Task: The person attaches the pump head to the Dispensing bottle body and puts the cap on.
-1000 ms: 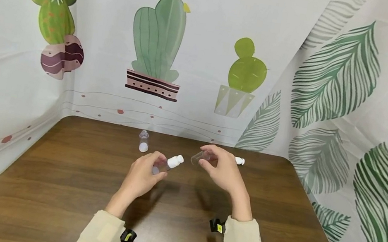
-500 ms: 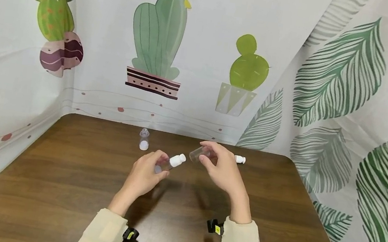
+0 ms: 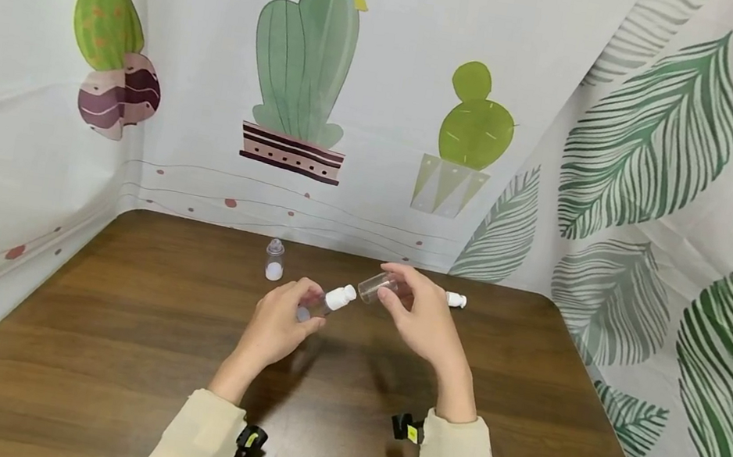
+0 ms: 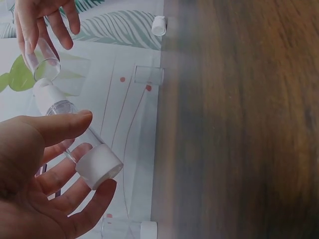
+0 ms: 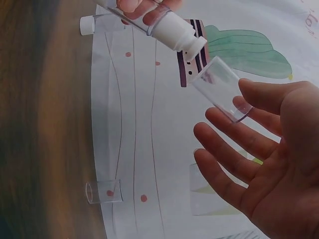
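Observation:
My left hand (image 3: 279,324) holds a small clear pump bottle (image 4: 98,167) by its body between thumb and fingers. The bottle is tilted, its white pump head (image 3: 340,297) pointing up and right. My right hand (image 3: 423,317) pinches a clear tubular cap (image 3: 377,288) between thumb and fingers. The cap's open end faces the pump head at a slant; in the right wrist view the pump nozzle (image 5: 195,48) is at the rim, and whether they touch I cannot tell. The other right fingers (image 5: 224,164) are spread, away from the cap.
Near the table's back edge stands another clear bottle (image 3: 274,260) with a white base. A white pump piece (image 3: 456,300) is behind my right hand. A second clear cap (image 5: 104,191) stands on the wooden table (image 3: 128,351). Printed cloth (image 3: 385,105) hangs behind.
My left hand has moved slightly right with the pump bottle, narrowing the gap between its pump head and the clear cap. The cap has tipped slightly in my right hand.

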Motion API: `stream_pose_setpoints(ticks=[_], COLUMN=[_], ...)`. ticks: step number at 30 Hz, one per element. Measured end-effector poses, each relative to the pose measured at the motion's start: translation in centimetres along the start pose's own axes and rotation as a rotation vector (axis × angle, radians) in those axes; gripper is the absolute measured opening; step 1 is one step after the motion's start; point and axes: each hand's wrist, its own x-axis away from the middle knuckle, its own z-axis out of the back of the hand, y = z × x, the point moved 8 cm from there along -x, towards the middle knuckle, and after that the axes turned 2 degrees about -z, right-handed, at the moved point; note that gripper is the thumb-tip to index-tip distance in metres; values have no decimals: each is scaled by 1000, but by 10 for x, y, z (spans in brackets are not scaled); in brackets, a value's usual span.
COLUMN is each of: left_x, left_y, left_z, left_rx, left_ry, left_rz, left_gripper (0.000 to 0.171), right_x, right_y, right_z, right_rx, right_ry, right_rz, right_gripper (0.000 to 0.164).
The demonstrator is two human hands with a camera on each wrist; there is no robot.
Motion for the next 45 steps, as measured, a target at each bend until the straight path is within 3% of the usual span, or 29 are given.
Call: stream_pose_setpoints(ticks=[22, 45], left_x=[-1, 1], left_y=[5, 6], left_z=[-2, -6], left_rx=[8, -5], left_ry=[-25, -33], left_rz=[7, -15], left_gripper=[38, 40], right_x=[-2, 1], right_y=[-11, -8], right_z=[-8, -18], right_rx=[11, 8], right_ry=[-28, -62], right_rz=[46, 49], right_gripper=[35, 33])
